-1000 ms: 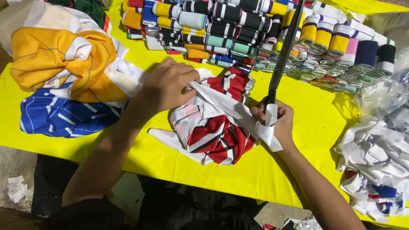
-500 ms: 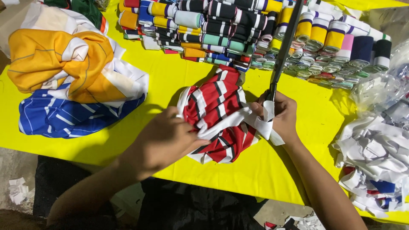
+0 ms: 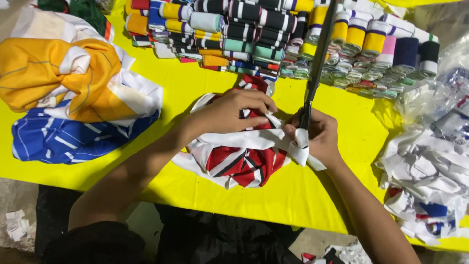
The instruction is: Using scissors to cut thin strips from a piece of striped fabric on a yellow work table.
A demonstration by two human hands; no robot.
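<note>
bare yellow table between fabric bundle, stacked bands

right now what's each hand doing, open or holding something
Left hand: fingers curled, gripping the red and white fabric bundle.
Right hand: closed on a white strip and long dark scissors.
</note>
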